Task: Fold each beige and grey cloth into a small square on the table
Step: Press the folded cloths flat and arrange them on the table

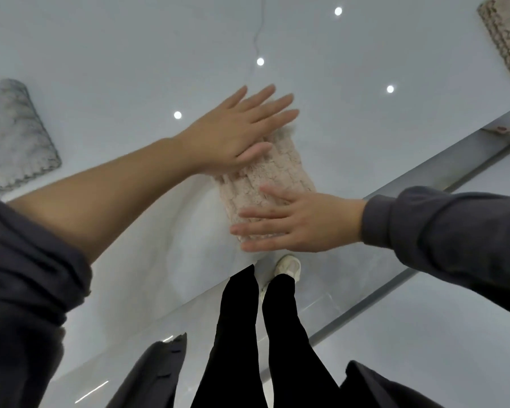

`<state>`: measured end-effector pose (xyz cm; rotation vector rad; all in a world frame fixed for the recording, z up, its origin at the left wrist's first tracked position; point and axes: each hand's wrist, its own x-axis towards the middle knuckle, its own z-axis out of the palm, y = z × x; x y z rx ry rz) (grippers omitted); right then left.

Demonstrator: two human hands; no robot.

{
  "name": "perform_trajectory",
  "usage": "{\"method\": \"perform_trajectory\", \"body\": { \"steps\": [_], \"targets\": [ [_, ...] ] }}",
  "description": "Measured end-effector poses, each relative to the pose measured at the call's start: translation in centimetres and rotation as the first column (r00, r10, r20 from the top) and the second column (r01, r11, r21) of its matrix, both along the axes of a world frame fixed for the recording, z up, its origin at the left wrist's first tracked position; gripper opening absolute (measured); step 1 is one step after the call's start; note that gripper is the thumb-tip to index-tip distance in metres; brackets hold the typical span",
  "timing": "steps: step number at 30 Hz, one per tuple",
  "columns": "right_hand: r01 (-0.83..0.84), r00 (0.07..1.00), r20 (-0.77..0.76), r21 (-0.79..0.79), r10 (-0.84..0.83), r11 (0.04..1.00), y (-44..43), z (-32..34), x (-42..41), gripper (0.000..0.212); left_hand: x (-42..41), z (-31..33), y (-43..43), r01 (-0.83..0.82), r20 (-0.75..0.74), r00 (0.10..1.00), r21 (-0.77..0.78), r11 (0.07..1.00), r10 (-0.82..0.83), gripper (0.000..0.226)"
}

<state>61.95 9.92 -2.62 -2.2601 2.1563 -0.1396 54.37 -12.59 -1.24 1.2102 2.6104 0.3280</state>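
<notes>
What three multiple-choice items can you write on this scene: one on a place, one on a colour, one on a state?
1. Where is the grey cloth?
A) on the table, at the left
B) in a basket
C) on the floor

2. What colour is the middle cloth?
A) blue
B) beige
C) black

3. How do the left hand and right hand lie on it?
A) as fists
B) flat, fingers straight
C) pinching a corner

Answers:
1 A, it lies on the white top by the left edge.
2 B, its pile is beige.
3 B, all visible fingers are straight.
</notes>
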Motion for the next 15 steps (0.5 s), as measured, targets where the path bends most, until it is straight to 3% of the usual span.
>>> {"method": "perform_trajectory", "body": {
  "steps": [5,15],
  "targets": [
    [-0.105,0.994,-0.006,0.043,0.105,0.994,-0.5,-1.8,-0.4,0.054,-1.0,-1.7,0.5,0.123,0.016,0.992,-0.053,0.991,-0.123,0.057],
    [-0.167,0.984,0.075,0.045,0.164,0.985,-1.1,-2.4,-2.1,0.053,-0.4,-3.3,1.0,0.158,-0.042,0.986,-0.018,0.987,-0.158,0.055]
  ]
}}
